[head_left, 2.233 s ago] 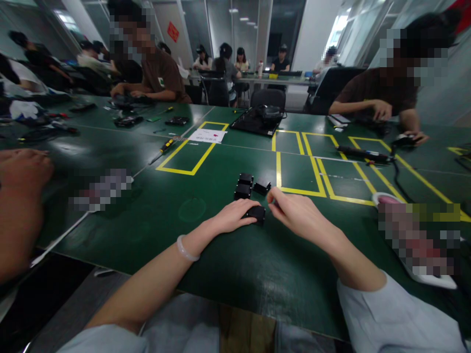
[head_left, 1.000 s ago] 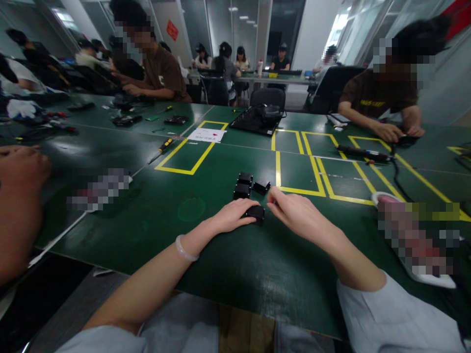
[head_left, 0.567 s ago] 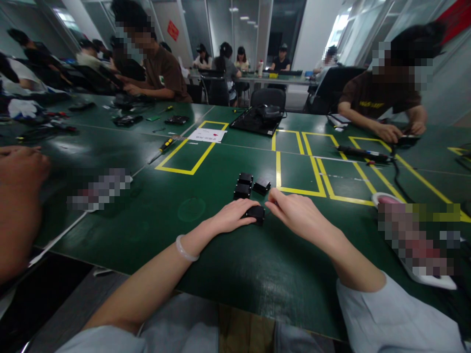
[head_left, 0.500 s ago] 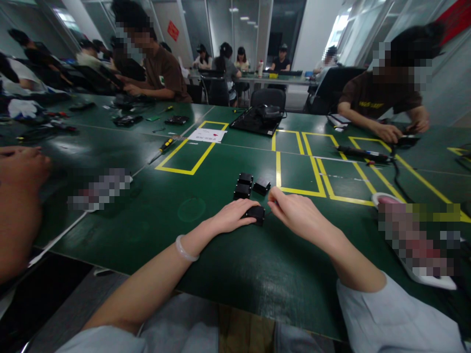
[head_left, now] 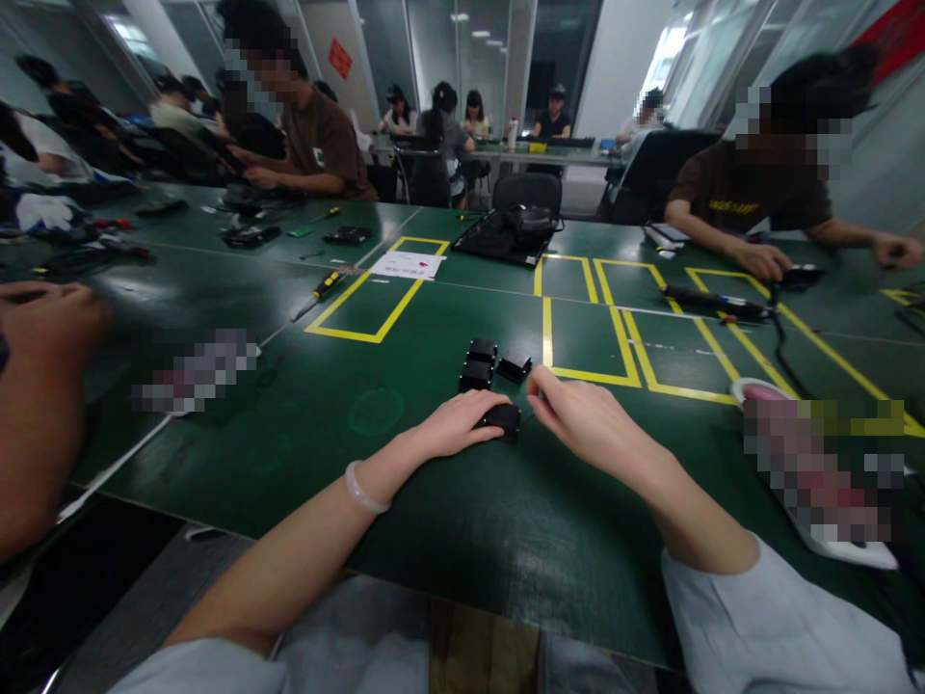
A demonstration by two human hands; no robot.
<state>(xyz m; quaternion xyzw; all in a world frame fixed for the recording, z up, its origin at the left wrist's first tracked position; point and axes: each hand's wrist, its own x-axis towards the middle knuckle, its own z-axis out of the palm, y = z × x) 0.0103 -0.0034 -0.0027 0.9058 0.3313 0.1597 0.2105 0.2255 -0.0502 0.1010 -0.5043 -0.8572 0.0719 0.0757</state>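
My left forearm [head_left: 303,559] slants in from the near left of the black block [head_left: 506,420], and my left hand [head_left: 457,424] lies against its left side, back upward, holding it with the fingers [head_left: 486,401] towards its far edge and the thumb [head_left: 488,435] along its near edge. My right forearm [head_left: 683,506] reaches in from the block's near right; my right hand [head_left: 589,416] is just right of it, fingers curled, thumb drawn close. What lies within that curl I cannot see.
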